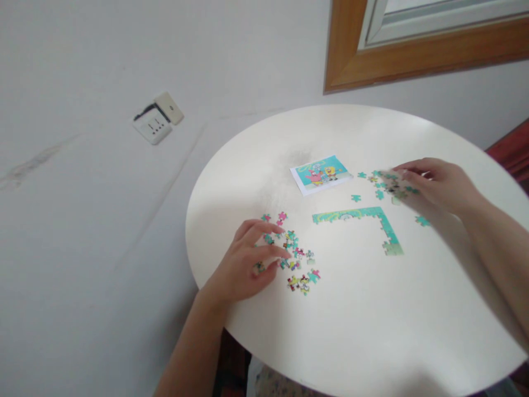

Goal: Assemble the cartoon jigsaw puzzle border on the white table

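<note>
My left hand (248,259) reaches over a loose pile of jigsaw puzzle pieces (292,240) at the table's left side. Its fingers are apart, the tips touching or just above the pieces, and nothing shows in its grip. At the right, my right hand (440,179) is over a second pile of mostly turquoise pieces (379,194). Its thumb and index finger come close together there; blur hides what is between them. Between the hands lies a joined strip of border pieces (351,215), forming a top edge and a right side. Behind it lies a cartoon picture card (324,173).
Everything lies on a round white table (355,325) against a pale wall (103,220). A single turquoise piece (422,221) sits under my right forearm, another (356,198) behind the border. A wall socket (152,125) and a wood-framed window (343,71) are beyond the table.
</note>
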`<state>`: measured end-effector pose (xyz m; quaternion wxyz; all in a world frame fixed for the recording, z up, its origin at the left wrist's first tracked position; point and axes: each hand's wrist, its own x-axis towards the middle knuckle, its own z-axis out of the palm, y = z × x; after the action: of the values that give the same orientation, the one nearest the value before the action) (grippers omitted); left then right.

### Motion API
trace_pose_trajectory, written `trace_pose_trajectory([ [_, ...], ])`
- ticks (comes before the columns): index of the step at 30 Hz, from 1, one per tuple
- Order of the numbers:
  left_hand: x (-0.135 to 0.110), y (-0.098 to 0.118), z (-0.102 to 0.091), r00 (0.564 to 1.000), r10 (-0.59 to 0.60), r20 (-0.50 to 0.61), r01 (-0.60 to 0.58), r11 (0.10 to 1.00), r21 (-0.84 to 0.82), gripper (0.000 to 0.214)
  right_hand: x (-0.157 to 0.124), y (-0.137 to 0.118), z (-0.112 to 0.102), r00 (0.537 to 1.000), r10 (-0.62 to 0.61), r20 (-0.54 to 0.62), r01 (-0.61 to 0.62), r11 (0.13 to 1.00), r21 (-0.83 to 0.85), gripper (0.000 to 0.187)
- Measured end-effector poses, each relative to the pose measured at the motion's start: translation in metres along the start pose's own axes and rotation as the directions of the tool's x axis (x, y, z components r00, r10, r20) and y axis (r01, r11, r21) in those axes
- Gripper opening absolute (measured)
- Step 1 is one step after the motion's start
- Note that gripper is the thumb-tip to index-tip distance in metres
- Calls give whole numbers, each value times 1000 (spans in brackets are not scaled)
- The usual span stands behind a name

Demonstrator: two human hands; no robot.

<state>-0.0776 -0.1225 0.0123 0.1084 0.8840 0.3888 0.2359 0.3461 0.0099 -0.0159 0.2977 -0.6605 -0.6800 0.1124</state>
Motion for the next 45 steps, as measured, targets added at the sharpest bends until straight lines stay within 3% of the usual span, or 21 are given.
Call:
trace_pose_trajectory([
  [6, 1, 4, 12, 995, -10, 97, 6, 999, 43, 16, -1, -2, -1, 1000, 16, 3, -16, 1000, -7, 38],
  [12, 1, 3, 13, 996, 3, 87, -9, 998, 68, 11, -1, -4, -1, 1000, 20, 0, -20, 1000, 9, 36],
  [21, 4, 3, 13, 993, 37, 111, -34, 999, -29, 24, -1, -4, -2, 1000, 16, 8, -16, 1000, -2, 33],
  [29, 3, 1, 9, 991, -2, 134, 10, 998, -55, 17, -2, -2, -1, 1000, -4, 2, 4, 999, 33, 27],
  [32, 2, -3, 9, 991, -11, 131, 13, 1000, -10, 15, -5, -13, -4, 999, -41, 22, 39, 994, 103, 25],
  [34, 2, -4, 10, 991, -2, 137, 2, 1000, 1, 12, -12, -32, -6, 987, -140, 76, 121, 971, 205, 23],
  [36, 3, -5, 11, 991, 11, 137, -10, 1000, -6, 12, -25, -60, -6, 936, -327, 130, 269, 904, 332, 23],
  [37, 4, -5, 11, 991, 18, 135, -16, 1000, -11, 13, -34, -76, -4, 878, -445, 178, 351, 849, 394, 22],
  [39, 4, -6, 13, 990, 28, 136, -27, 1000, -13, 13, -53, -111, 4, 716, -648, 258, 488, 730, 478, 20],
  [42, 4, -7, 14, 992, 27, 125, -28, 1000, 6, 13, -78, -152, 26, 528, -778, 340, 596, 625, 504, 17],
  [45, 2, -8, 13, 997, 8, 81, -8, 1000, 0, 14, -91, -172, 47, 484, -784, 389, 655, 620, 433, 18],
])
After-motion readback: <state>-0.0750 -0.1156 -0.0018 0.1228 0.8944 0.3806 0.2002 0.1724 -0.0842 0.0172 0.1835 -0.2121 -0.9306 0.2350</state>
